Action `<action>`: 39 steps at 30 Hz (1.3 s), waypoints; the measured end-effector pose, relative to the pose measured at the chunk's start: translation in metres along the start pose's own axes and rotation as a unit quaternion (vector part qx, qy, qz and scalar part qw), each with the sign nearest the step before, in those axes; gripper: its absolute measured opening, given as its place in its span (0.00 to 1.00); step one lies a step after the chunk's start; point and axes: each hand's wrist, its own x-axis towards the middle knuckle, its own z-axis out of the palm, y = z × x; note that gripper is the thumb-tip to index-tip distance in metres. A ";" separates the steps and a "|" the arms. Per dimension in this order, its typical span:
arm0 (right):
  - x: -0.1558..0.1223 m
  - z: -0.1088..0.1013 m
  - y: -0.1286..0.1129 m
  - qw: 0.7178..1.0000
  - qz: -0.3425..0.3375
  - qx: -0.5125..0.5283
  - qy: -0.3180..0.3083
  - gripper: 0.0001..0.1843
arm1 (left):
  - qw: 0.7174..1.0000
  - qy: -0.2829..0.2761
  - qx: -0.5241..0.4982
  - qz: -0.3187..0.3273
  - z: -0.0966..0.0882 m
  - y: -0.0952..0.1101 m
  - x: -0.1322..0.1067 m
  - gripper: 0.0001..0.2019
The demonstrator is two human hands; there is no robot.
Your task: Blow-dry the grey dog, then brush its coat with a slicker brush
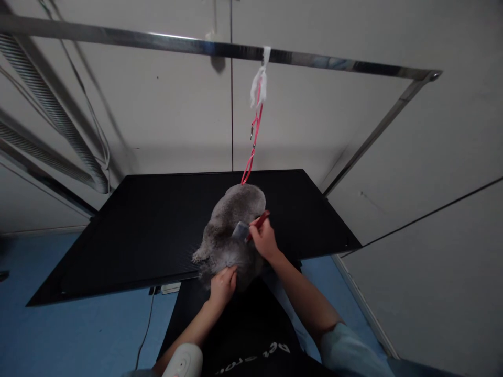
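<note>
A grey, fluffy-coated dog (238, 207) is at the near edge of the black grooming table (149, 230), its body close against the black apron. In my right hand (265, 240) is a slicker brush (241, 230) with a red handle; its pale head lies against the dog's coat. My left hand (223, 285) is closed on the fur at the near end of the dog, with the fingertips partly hidden. A pink grooming loop (254, 133) hangs down to the far end of the dog, where its lower end is hidden by fur.
A metal bar (157, 42) crosses above the table, with a white cloth strip (259, 86) tying the loop to it. A slanted post (377, 125) stands at the right. Grey ribbed hoses (58, 110) and cables hang at the left, and a wall stands behind.
</note>
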 end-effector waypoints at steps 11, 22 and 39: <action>-0.006 0.000 0.002 0.997 0.022 0.007 -0.074 0.08 | 1.000 -0.005 0.001 0.008 0.001 0.000 -0.001 0.13; -0.009 -0.001 0.009 0.999 0.039 -0.025 -0.017 0.09 | 1.000 -0.005 0.009 0.015 0.003 -0.001 -0.004 0.14; -0.003 0.004 0.008 0.996 0.034 0.052 -0.064 0.10 | 0.999 0.016 0.012 0.031 0.004 0.003 -0.005 0.14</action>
